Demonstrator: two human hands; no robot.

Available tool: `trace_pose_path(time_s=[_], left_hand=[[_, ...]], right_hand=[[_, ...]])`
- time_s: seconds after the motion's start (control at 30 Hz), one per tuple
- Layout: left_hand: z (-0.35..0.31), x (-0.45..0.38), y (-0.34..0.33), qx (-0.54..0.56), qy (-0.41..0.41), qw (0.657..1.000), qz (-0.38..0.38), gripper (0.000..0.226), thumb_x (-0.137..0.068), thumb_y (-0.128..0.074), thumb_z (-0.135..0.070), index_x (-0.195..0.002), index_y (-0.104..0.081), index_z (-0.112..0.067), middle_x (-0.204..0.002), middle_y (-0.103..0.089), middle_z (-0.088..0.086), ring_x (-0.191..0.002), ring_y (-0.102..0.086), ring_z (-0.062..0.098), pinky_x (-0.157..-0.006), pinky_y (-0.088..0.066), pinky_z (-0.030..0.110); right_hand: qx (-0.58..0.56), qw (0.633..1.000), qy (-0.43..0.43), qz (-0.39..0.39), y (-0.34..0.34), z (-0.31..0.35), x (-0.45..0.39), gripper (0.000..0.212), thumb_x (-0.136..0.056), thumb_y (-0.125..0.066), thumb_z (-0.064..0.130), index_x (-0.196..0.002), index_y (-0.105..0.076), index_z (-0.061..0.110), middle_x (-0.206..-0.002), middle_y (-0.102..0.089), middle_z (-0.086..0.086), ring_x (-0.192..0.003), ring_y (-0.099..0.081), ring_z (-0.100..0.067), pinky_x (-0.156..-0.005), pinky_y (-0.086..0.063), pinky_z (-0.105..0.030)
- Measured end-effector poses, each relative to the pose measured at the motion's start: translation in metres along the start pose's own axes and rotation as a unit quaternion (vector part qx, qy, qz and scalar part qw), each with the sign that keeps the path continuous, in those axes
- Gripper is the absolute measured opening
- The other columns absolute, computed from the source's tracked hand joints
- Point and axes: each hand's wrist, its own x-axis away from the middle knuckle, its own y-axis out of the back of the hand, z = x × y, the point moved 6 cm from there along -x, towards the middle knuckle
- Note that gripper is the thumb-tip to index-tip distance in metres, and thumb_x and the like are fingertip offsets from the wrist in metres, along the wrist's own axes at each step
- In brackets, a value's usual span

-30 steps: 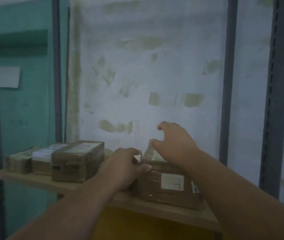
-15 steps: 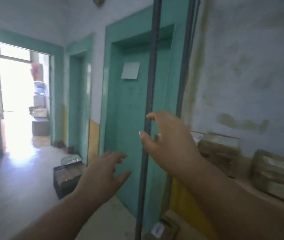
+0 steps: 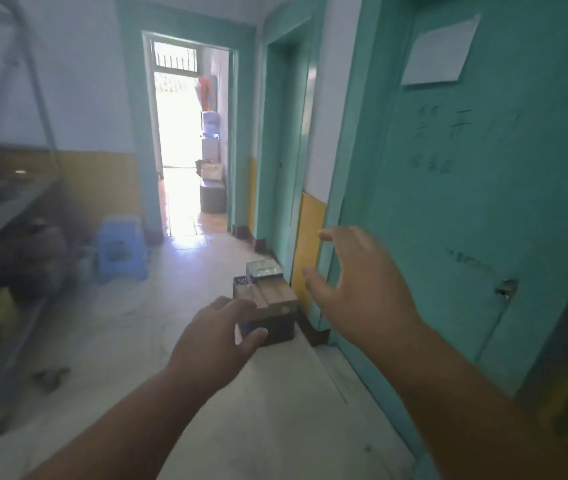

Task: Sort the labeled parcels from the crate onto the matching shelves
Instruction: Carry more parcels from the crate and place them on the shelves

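1. The crate sits on the floor by the green door, with brown parcels stacked in it.
2. The parcels look like stiff, taped boxes, maybe light. I think I should hold one by its two sides.
3. My left hand and right hand are in the air, holding nothing. All my fingers are spread and loose.
4. A blurry shelf stands on my left, a blue stool behind it.

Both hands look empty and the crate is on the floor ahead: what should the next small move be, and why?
Probably step toward the crate by the teal door and reach down for a parcel: the left hand and right hand are open and hold nothing, and brown parcels show in it.
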Motion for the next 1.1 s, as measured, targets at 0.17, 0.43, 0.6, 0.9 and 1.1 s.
trace_pose_path(time_s=[0.17,0.43,0.6,0.9,1.1], left_hand=[[0.060,-0.079,-0.012,-0.028,0.045,0.999,0.006,0.042,-0.087,-0.067,-0.049,-0.126,-0.060,-0.036,-0.115,-0.061,-0.009,-0.099,-0.060,0.011,-0.082,-0.051,0.027],[0.196,-0.186,-0.059,-0.030,0.112,0.993,0.035,0.045,-0.089,-0.065,-0.051,-0.130,-0.057,-0.035,-0.119,-0.059,-0.009,-0.103,-0.059,0.010,-0.088,-0.051,0.028],[0.267,-0.305,-0.091,0.000,0.087,0.994,0.059,0.046,-0.090,-0.063,-0.050,-0.132,-0.056,-0.034,-0.122,-0.059,-0.009,-0.103,-0.059,0.010,-0.088,-0.053,0.029],[0.318,-0.508,-0.174,-0.008,0.009,0.986,0.163,0.043,-0.091,-0.062,-0.050,-0.132,-0.054,-0.037,-0.123,-0.057,-0.010,-0.103,-0.058,0.012,-0.088,-0.055,0.031],[0.357,-0.635,-0.247,-0.006,0.005,0.983,0.182,0.044,-0.091,-0.061,-0.051,-0.133,-0.053,-0.038,-0.127,-0.057,-0.011,-0.106,-0.057,0.010,-0.090,-0.053,0.028]], right_hand=[[-0.054,0.998,0.002,0.022,-0.074,-0.022,-0.092,0.043,-0.091,-0.063,0.039,-0.130,-0.055,0.023,-0.125,-0.055,0.001,-0.115,-0.050,-0.020,-0.085,-0.037,-0.029],[-0.077,0.994,-0.008,0.073,-0.237,-0.037,-0.207,0.046,-0.093,-0.062,0.042,-0.135,-0.051,0.026,-0.135,-0.052,0.004,-0.123,-0.046,-0.014,-0.091,-0.031,-0.022],[-0.054,0.995,-0.051,0.062,-0.321,-0.061,-0.292,0.043,-0.092,-0.064,0.038,-0.131,-0.054,0.023,-0.128,-0.054,0.002,-0.118,-0.050,-0.017,-0.086,-0.036,-0.025],[-0.011,0.987,-0.151,0.059,-0.410,-0.153,-0.411,0.047,-0.092,-0.062,0.040,-0.135,-0.050,0.025,-0.126,-0.050,0.004,-0.109,-0.049,-0.013,-0.083,-0.036,-0.027],[-0.012,0.987,-0.144,0.065,-0.502,-0.226,-0.508,0.046,-0.092,-0.060,0.042,-0.134,-0.050,0.026,-0.131,-0.051,0.006,-0.111,-0.043,-0.006,-0.086,-0.034,-0.023]])
